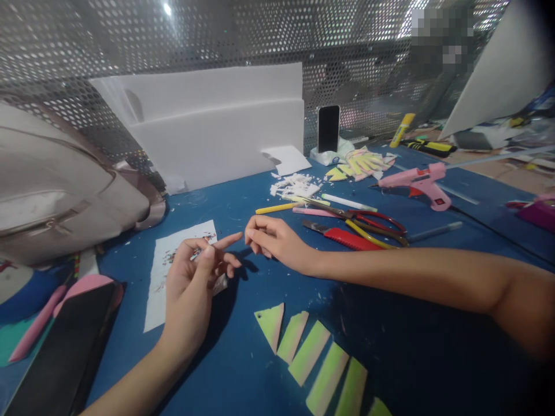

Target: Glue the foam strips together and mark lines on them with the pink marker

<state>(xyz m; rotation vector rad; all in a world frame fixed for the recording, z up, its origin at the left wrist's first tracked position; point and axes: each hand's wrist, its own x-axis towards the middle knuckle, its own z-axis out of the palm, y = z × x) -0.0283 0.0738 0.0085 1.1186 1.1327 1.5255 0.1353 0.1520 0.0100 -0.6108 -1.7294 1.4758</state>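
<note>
My left hand (191, 283) is over a white paper sheet (156, 306) strewn with tiny dark and reddish bits. Its index finger points to the right, while the thumb and other fingers are loosely bent and apart. At that fingertip is my right hand (275, 240), with thumb and fingers drawn together in a pinch. Whatever lies between them is too small to make out. Nearer to me, several green-and-pink painted card pieces (310, 351) lie in a spaced row. The leftmost one is a triangle (272, 325) with a dark dot.
Scissors (377, 222), a red box cutter (347, 238) and pens lie beyond my right forearm. A pink glue gun (418, 182) stands at right. White scraps (297, 186), a phone (328, 129) and white foam boards (217, 133) are behind. A bag (65, 185) and black phone (65, 346) flank the left.
</note>
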